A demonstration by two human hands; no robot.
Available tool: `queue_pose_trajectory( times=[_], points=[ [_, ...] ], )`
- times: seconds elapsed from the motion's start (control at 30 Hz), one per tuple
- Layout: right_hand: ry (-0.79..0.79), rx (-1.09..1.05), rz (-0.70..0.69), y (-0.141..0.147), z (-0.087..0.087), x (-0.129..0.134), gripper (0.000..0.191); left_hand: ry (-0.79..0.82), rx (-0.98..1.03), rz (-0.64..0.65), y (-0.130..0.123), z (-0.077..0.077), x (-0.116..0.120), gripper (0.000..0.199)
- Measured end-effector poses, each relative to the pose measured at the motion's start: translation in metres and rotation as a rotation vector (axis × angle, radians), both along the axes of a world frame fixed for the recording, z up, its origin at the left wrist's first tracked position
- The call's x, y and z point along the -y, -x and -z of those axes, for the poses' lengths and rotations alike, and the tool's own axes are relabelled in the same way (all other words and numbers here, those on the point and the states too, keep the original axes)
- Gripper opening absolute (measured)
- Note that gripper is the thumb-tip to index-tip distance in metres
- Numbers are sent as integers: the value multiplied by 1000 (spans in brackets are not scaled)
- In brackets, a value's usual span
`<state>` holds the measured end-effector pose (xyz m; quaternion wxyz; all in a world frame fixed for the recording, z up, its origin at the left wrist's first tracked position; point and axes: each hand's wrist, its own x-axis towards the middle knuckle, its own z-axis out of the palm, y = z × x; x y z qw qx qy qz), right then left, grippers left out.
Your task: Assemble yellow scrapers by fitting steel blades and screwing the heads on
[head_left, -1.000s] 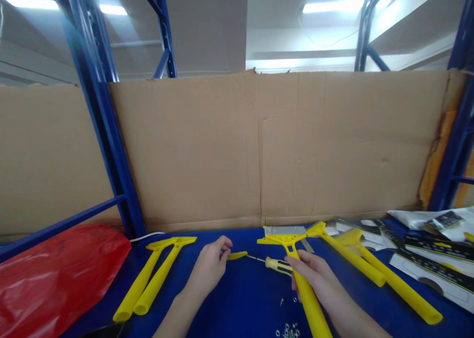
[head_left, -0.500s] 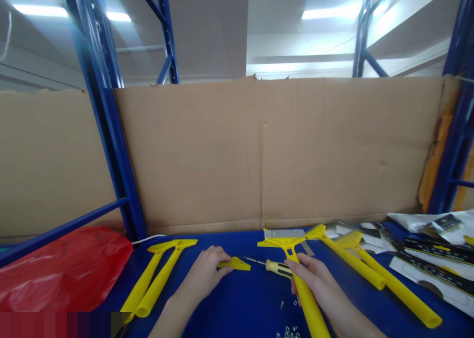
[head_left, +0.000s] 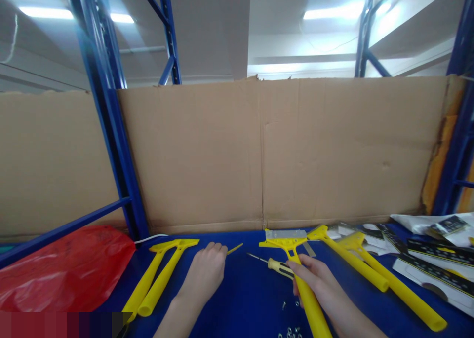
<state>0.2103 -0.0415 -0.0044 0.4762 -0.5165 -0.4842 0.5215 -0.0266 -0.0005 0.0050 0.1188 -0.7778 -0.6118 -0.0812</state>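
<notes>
My left hand [head_left: 208, 265] is closed on a thin yellow plastic plate [head_left: 235, 248], seen edge-on; the thumb is hidden behind the fingers. In my right hand [head_left: 314, 279] is the handle of a yellow scraper [head_left: 308, 298], whose head carries a flat grey metal blade [head_left: 285, 234]. A screwdriver [head_left: 280, 267] with a pale, black-striped handle lies on the blue table just left of the right hand, its tip toward the left hand. Below it are a few loose screws and nuts [head_left: 291, 333].
Two yellow scraper handles [head_left: 163, 279] lie at left beside a red plastic bag [head_left: 99, 259]. More yellow handles [head_left: 400, 288] lie at right, near black-and-white packaging cards [head_left: 437, 274]. A cardboard wall [head_left: 207, 155] and blue rack posts [head_left: 122, 180] stand behind the blue tabletop [head_left: 237, 308].
My left hand has turned, so the yellow plate now shows its thin edge instead of its flat face. The right hand and scraper stay nearly in place.
</notes>
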Motion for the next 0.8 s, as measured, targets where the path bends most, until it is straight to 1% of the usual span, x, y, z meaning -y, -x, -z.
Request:
queue_pose_trajectory(
  times=[0.07, 0.1, 0.2, 0.33, 0.4, 0.47, 0.53, 0.63, 0.7, 0.8],
  points=[
    [4, 9, -25, 0, 1, -1, 29, -70, 95, -62, 9, -1, -2, 34],
    [10, 8, -22, 0, 2, -2, 29, -113, 176, -75, 12, 0, -3, 32],
    [18, 13, -15, 1, 1, -1, 29, -195, 516, -49, 14, 4, -7, 26],
    [11, 21, -33, 4, 1, 1, 28, -169, 973, -41, -2, 6, -6, 22],
    [19, 14, -30, 5, 2, 1, 29, -139, 1198, -4, -13, 3, -4, 25],
    [30, 21, -48, 5, 5, -2, 30, -76, 1392, -11, -20, -2, 0, 31],
    [36, 39, -85, 4, 8, -5, 33, -23, 1491, 2, -24, -6, 3, 33],
    [15, 63, -142, 4, 14, -9, 39, 8, 1493, 38, -26, -9, 6, 30],
    [-13, 66, -168, 5, 17, -9, 40, 18, 1503, 63, -29, -8, 7, 29],
    [-55, 57, -197, 8, 19, -8, 39, 66, 1570, 105, -39, -5, 11, 28]
  ],
)
